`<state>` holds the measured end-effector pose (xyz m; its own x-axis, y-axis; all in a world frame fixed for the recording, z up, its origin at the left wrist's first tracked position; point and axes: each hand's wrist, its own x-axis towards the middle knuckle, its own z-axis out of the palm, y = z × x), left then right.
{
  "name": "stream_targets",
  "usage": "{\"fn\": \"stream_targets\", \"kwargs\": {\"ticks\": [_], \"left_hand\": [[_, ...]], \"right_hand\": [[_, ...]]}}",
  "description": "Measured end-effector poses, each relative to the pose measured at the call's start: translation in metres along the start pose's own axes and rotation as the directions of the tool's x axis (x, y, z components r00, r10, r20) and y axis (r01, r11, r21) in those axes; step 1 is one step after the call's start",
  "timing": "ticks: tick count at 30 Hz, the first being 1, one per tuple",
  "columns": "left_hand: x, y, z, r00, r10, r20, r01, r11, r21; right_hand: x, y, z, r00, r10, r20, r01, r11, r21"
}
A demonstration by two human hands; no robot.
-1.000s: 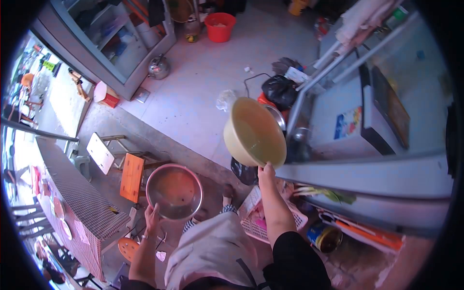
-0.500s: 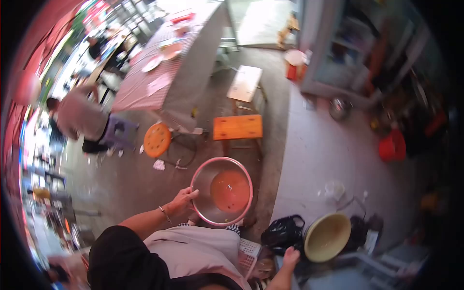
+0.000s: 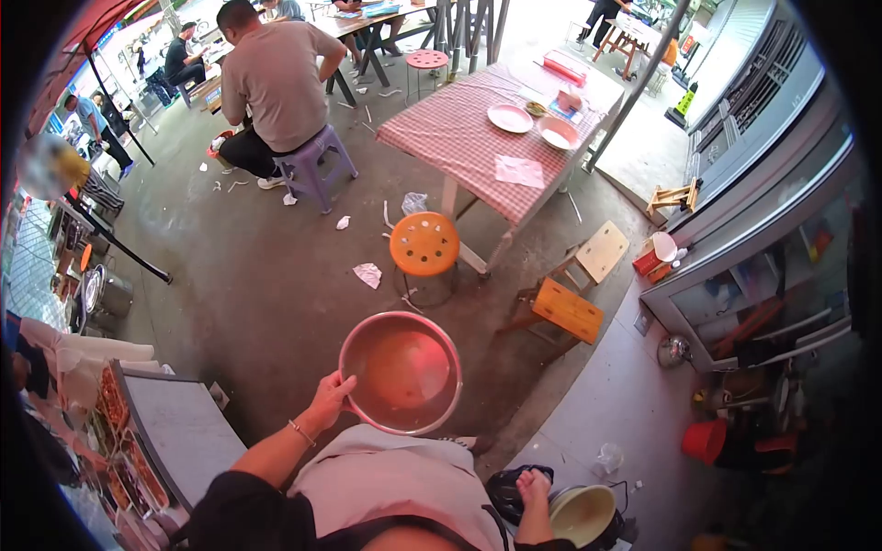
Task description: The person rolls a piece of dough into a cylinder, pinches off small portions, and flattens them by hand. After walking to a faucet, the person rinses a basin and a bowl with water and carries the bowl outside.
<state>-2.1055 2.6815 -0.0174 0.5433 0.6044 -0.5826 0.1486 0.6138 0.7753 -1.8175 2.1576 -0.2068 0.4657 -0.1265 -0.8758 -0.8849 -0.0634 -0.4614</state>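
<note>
The checked table (image 3: 478,138) stands well beyond the metal bowl (image 3: 401,372), with the orange stool (image 3: 424,244) between them. The left hand (image 3: 329,397) has its grip pinching that bowl's left rim. Lower and to the right of it, the right hand (image 3: 533,487) clasps the rim of the cream bowl (image 3: 582,516). Both bowls seem to be mid-carry, which calls for keeping them level.

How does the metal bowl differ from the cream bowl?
The metal bowl is shiny with a reddish inside; the cream bowl is dull pale yellow. The metal bowl looks wider than the cream bowl. The left hand holds the metal bowl out front; the right hand holds the cream bowl low beside. Both are round.
</note>
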Motion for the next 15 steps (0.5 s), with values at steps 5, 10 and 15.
{"fn": "stream_targets", "kwargs": {"ticks": [5, 10, 15], "left_hand": [[-0.016, 0.034, -0.148, 0.962, 0.147, -0.232, -0.166, 0.984, -0.067], [-0.021, 0.043, -0.271, 0.798, 0.209, -0.565, -0.343, 0.929, -0.141], [0.001, 0.096, -0.353, 0.678, 0.048, -0.733, -0.411, 0.852, -0.324]], "right_hand": [[-0.064, -0.014, 0.153, 0.988, -0.031, 0.154, 0.067, 0.969, -0.236], [-0.113, -0.022, 0.308, 0.965, 0.009, 0.264, 0.123, 0.867, -0.483], [-0.124, -0.051, 0.466, 0.935, -0.027, 0.354, 0.299, 0.595, -0.746]]}}
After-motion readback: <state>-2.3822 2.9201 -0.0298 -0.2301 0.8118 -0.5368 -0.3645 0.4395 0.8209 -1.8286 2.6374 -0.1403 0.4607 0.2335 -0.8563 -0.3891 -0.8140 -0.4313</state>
